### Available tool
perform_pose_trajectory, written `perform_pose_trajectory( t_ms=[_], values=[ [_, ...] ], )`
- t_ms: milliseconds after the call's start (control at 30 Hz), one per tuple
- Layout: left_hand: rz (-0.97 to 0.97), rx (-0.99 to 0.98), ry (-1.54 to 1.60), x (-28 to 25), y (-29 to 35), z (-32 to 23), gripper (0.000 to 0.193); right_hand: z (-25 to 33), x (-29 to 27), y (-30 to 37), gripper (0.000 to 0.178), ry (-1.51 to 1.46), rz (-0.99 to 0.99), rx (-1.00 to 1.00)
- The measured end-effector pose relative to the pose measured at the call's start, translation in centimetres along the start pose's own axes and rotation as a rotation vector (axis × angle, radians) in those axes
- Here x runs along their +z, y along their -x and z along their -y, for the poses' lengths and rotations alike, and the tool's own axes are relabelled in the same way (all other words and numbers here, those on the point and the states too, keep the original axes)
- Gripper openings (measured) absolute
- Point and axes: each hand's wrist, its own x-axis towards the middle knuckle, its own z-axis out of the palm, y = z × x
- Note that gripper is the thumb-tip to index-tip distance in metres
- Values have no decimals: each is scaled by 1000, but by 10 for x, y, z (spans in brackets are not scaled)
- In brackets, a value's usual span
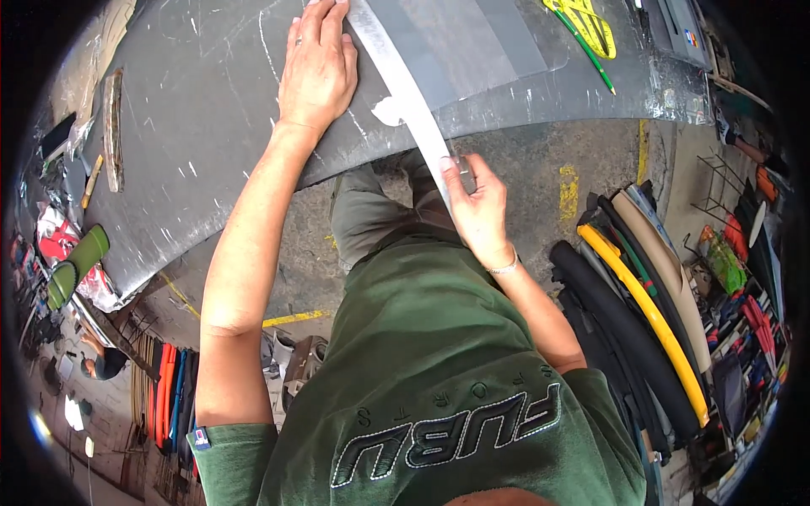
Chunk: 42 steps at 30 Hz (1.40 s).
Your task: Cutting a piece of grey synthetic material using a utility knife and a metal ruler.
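Note:
A long white strip (401,80), slightly bent, runs from the top of the view across the dark work table and over its near edge. My right hand (481,207) grips the strip's near end beyond the edge, with the thumb on top. Palm down on the table, my left hand (319,76) rests with its fingers stretched forward, just left of the strip's far part. Its fingertips meet the top of the view. A small white scrap (388,111) sticks out from the strip's left side. Right of the strip lies a clear plastic sheet (472,51).
On the scratched table (194,110), a green pencil (595,61) and a yellow tape measure (597,34) lie at the far right. A wooden stick (112,126) and a green roll (80,266) are left. Rolls, including a yellow one (650,316), stand right. A person (105,363) is lower left.

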Motion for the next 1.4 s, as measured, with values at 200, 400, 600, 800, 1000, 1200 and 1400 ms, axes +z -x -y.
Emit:
perform_pose_trajectory(
  t_ms=[200,400,600,800,1000,1200,1400],
  values=[
    [5,-19,-17,1,2,3,48,-2,-14,-16,31,51,88,36],
    [53,-38,5,-1,-1,0,62,-7,-13,-26,29,-44,117,124],
    [55,-23,12,1,-2,1,66,3,-12,-30,22,-168,81,187],
    [-98,58,-50,17,4,14,58,4,-10,-30,20,-146,57,193],
    [-37,61,-76,17,0,16,70,9,-12,-35,23,-131,69,269],
    [115,-18,3,-5,-9,-5,80,10,-7,-35,24,-242,17,285],
    [102,-17,7,-10,-5,-3,81,8,-7,-34,26,-288,47,291]
  ],
)
